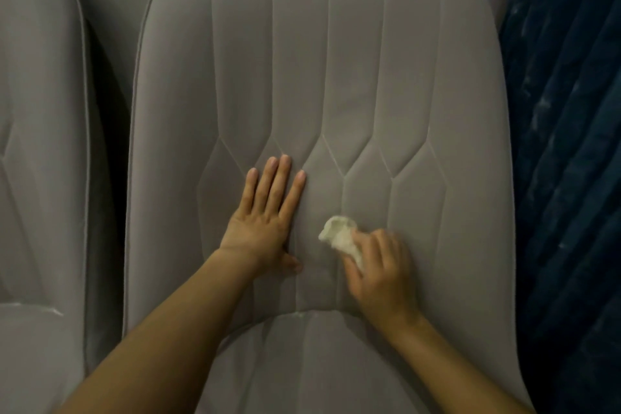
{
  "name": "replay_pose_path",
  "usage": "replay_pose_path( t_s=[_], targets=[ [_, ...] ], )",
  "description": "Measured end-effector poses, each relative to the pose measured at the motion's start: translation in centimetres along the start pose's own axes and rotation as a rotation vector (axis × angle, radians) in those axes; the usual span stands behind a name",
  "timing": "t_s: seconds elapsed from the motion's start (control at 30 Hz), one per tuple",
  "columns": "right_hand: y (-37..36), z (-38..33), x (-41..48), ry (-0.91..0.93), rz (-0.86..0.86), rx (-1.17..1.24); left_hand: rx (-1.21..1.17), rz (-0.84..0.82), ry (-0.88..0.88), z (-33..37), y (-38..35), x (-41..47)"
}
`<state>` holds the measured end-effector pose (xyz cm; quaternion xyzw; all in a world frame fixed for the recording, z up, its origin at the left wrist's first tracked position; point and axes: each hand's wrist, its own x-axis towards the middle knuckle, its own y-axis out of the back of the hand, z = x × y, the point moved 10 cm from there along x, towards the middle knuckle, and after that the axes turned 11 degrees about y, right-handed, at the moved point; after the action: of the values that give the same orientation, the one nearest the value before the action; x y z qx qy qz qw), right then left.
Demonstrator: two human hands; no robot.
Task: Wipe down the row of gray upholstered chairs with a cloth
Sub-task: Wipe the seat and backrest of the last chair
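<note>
We record the cloth (339, 237) as showing only its bunched upper end. The rest lies under the curled fingers of the right hand (379, 276), whose outline is slightly blurred. The neighbouring chair (40, 144) is cut by the left edge. The middle chair (319, 60) loses its seat front at the bottom edge, as do both forearms (168, 329). The dark blue fabric (568, 111) is cut at the right, and we cannot tell what it belongs to.

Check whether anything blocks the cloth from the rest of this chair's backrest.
The right hand grips the cloth against the lower backrest. The left hand lies flat on it to the cloth's left, in the way of a leftward stroke. Above and to the right nothing visible blocks it.
</note>
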<state>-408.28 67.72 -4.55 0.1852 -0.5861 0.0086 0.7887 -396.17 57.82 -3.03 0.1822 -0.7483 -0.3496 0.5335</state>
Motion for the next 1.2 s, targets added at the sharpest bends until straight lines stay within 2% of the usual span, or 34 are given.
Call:
replay_pose_path(
  t_s=[0.1,0.23,0.33,0.43,0.5,0.57,0.63,0.73,0.83,0.93,1.0,1.07,1.13,1.2],
  targets=[
    [-0.1,1.8,0.1,-0.117,0.051,-0.107,0.002,0.005,-0.01,0.2,-0.2,-0.1],
    [-2.9,-1.7,-4.0,0.044,-0.107,-0.046,0.002,0.003,-0.01,0.1,-0.3,-0.1],
    [-2.3,-2.5,-4.4,0.076,-0.147,0.057,0.01,-0.003,-0.004,-0.1,-0.3,0.0],
    [0.5,-0.3,-1.3,0.007,-0.046,-0.004,0.008,-0.005,-0.027,0.2,0.4,-0.3],
    [3.5,2.6,2.2,-0.057,0.088,-0.054,0.031,0.003,-0.095,1.1,0.9,-0.5],
    [5.2,5.3,4.9,-0.076,0.129,-0.136,0.047,0.022,-0.167,2.5,1.0,-0.6],
    [4.7,6.8,5.3,-0.105,0.073,-0.22,0.04,0.028,-0.165,3.2,0.9,-0.4],
    [1.5,4.7,0.3,-0.066,-0.08,-0.309,0.042,0.008,-0.137,3.2,0.3,-0.3],
    [-0.7,1.6,-5.8,0.033,-0.216,-0.219,0.053,-0.004,-0.124,3.1,0.0,0.0],
    [-0.8,0.5,-7.1,0.066,-0.291,-0.087,0.063,-0.028,-0.115,2.9,-0.1,0.1],
    [0.8,0.8,-5.1,0.03,-0.224,-0.052,0.054,-0.05,-0.122,3.1,0.1,0.0],
    [3.5,2.3,-1.1,-0.032,-0.076,-0.079,0.036,-0.037,-0.108,3.4,1.1,0.5],
    [5.7,4.9,4.2,-0.062,0.041,-0.146,-0.008,0.015,-0.071,3.9,3.0,2.2],
    [6.7,8.0,9.0,-0.093,0.083,-0.251,-0.061,0.071,-0.032,4.2,4.8,4.3]
  ],
)
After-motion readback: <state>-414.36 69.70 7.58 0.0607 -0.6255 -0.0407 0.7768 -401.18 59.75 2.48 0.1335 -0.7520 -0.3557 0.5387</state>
